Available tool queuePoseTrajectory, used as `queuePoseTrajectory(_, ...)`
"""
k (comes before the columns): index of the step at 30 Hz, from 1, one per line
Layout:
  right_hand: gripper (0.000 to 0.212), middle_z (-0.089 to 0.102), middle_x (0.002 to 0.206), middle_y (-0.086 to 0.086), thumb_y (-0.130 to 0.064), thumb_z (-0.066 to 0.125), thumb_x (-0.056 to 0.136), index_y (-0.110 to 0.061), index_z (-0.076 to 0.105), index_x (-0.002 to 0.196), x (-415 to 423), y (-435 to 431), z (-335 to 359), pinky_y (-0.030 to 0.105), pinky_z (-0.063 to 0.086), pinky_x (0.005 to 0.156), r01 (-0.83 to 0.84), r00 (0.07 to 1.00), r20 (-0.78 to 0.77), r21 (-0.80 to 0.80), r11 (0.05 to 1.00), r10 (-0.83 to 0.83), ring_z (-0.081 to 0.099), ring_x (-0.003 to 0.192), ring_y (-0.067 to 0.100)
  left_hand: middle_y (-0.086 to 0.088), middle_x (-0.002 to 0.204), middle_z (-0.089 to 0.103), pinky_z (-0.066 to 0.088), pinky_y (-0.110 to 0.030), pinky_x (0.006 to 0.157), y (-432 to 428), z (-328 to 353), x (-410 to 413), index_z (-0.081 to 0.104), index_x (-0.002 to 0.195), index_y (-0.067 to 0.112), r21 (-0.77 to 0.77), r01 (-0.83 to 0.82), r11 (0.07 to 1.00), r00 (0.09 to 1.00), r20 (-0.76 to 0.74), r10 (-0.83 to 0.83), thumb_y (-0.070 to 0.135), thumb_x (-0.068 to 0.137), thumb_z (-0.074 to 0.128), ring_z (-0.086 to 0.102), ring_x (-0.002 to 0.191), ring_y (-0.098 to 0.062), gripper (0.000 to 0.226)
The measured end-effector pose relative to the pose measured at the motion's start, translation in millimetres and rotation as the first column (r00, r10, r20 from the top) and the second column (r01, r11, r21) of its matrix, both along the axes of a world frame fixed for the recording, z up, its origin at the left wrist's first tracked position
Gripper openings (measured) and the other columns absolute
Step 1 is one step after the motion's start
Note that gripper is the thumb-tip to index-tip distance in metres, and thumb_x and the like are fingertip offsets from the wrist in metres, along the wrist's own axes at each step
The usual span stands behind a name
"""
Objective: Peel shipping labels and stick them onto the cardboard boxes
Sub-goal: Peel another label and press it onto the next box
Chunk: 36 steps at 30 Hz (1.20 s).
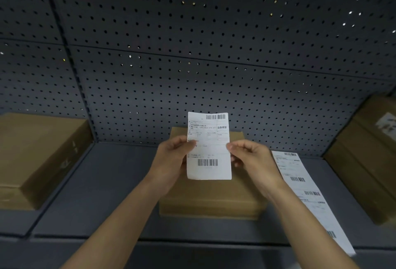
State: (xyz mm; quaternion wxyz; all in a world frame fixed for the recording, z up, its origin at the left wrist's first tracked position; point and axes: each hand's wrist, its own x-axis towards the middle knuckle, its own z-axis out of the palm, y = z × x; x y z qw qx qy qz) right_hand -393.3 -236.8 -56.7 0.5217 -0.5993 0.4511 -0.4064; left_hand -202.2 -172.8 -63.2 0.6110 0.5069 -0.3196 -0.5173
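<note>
A white shipping label (209, 157) with two barcodes is held upright in the air, printed side toward me. My left hand (171, 159) pinches its left edge and my right hand (252, 157) pinches its right edge. Directly below and behind it a flat cardboard box (214, 196) lies on the dark shelf (102, 193); its top is partly hidden by the label and my hands. A long strip of further labels (304, 191) lies on the shelf to the right of that box.
A large cardboard box (36, 157) sits on the shelf at the left. At the right edge stands another carton (368, 153) bearing a label. A dark pegboard wall (192, 54) closes the back of the shelf.
</note>
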Motion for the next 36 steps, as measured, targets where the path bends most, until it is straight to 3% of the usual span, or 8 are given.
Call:
queuePoseTrajectory(3, 0.015, 0.071, 0.081, 0.009, -0.014, 0.063, 0.095, -0.002, 0.072, 0.095, -0.1, -5.6, 2.3, 0.018, 0.048, 0.06, -0.031, 0.999, -0.017, -0.015, 0.999, 0.031, 0.058, 0.07, 0.011, -0.007, 0.106, 0.075, 0.056, -0.046, 0.09, -1.2, 0.8, 1.1, 0.071, 0.106, 0.007, -0.027, -0.005, 1.0, 0.993, 0.117, 0.008, 0.01, 0.097, 0.057, 0.071, 0.102, -0.027, 0.017)
queuePoseTrajectory(10, 0.019, 0.074, 0.097, 0.017, -0.017, 0.061, 0.097, -0.001, 0.072, 0.098, -1.3, -19.1, 3.1, 0.04, 0.05, 0.076, -0.074, 0.997, 0.025, 0.052, 0.996, 0.073, 0.064, 0.083, 0.026, 0.001, 0.101, 0.076, 0.057, -0.037, 0.089, -7.0, 6.3, 13.0, 0.072, 0.109, 0.016, -0.042, 0.073, 0.996, 0.898, 0.437, -0.047, 0.009, 0.095, 0.062, 0.072, 0.097, -0.016, 0.019)
queuePoseTrajectory(16, 0.016, 0.072, 0.082, 0.009, -0.014, 0.063, 0.096, 0.001, 0.07, 0.096, -1.7, -23.4, -3.1, 0.029, 0.05, 0.067, -0.089, 0.994, 0.077, 0.154, 0.984, 0.078, 0.06, 0.075, 0.019, -0.003, 0.096, 0.076, 0.059, -0.026, 0.078, -9.9, 5.9, 16.4, 0.068, 0.119, 0.016, -0.008, 0.121, 0.993, 0.888, 0.448, -0.105, 0.002, 0.091, 0.065, 0.073, 0.095, -0.019, 0.031)
queuePoseTrajectory(19, 0.012, 0.074, 0.082, 0.005, -0.014, 0.064, 0.095, -0.006, 0.071, 0.09, -6.0, -25.3, -6.0, 0.03, 0.051, 0.07, -0.075, 0.994, 0.087, 0.177, 0.981, 0.06, 0.062, 0.075, 0.016, -0.005, 0.086, 0.074, 0.056, -0.023, 0.071, -12.1, 0.6, 18.6, 0.047, 0.143, 0.016, 0.013, 0.064, 0.998, 0.876, 0.478, -0.062, 0.004, 0.088, 0.069, 0.067, 0.074, -0.015, 0.06)
queuePoseTrajectory(23, 0.009, 0.075, 0.086, 0.009, -0.013, 0.069, 0.091, -0.005, 0.071, 0.094, -12.0, -27.7, -8.8, 0.03, 0.052, 0.071, -0.074, 0.996, 0.074, 0.226, 0.971, 0.058, 0.063, 0.077, 0.019, -0.006, 0.087, 0.074, 0.05, -0.02, 0.059, -15.8, -4.4, 19.1, 0.036, 0.15, 0.017, 0.033, 0.058, 0.998, 0.838, 0.541, -0.067, 0.008, 0.087, 0.072, 0.059, 0.057, -0.002, 0.073)
queuePoseTrajectory(26, 0.02, 0.075, 0.098, 0.014, -0.01, 0.076, 0.085, -0.003, 0.068, 0.101, -14.4, -28.6, -11.7, 0.024, 0.052, 0.062, -0.077, 0.997, 0.022, 0.249, 0.966, 0.074, 0.067, 0.079, 0.018, -0.005, 0.091, 0.074, 0.05, -0.02, 0.064, -19.7, -9.9, 18.4, 0.035, 0.149, 0.023, 0.036, 0.076, 0.996, 0.808, 0.584, -0.082, 0.01, 0.085, 0.074, 0.064, 0.064, 0.002, 0.077)
queuePoseTrajectory(31, 0.022, 0.073, 0.102, 0.019, -0.003, 0.078, 0.081, -0.003, 0.066, 0.1, -15.3, -31.3, -17.4, 0.022, 0.052, 0.059, -0.067, 0.996, -0.048, 0.235, 0.97, 0.081, 0.068, 0.079, 0.02, 0.001, 0.095, 0.073, 0.05, -0.035, 0.097, -27.4, -24.3, 19.6, 0.033, 0.149, 0.032, 0.043, 0.088, 0.995, 0.733, 0.674, -0.094, 0.017, 0.08, 0.079, 0.067, 0.095, -0.009, 0.084)
queuePoseTrajectory(36, 0.024, 0.072, 0.102, 0.021, -0.001, 0.078, 0.08, -0.002, 0.066, 0.1, -15.8, -32.8, -20.0, 0.022, 0.053, 0.059, -0.064, 0.993, -0.08, 0.204, 0.977, 0.082, 0.067, 0.08, 0.022, 0.004, 0.095, 0.071, 0.044, -0.015, 0.082, -29.0, -30.1, 16.6, 0.031, 0.147, 0.038, 0.023, 0.106, 0.994, 0.706, 0.703, -0.092, 0.017, 0.08, 0.079, 0.065, 0.094, -0.003, 0.086)
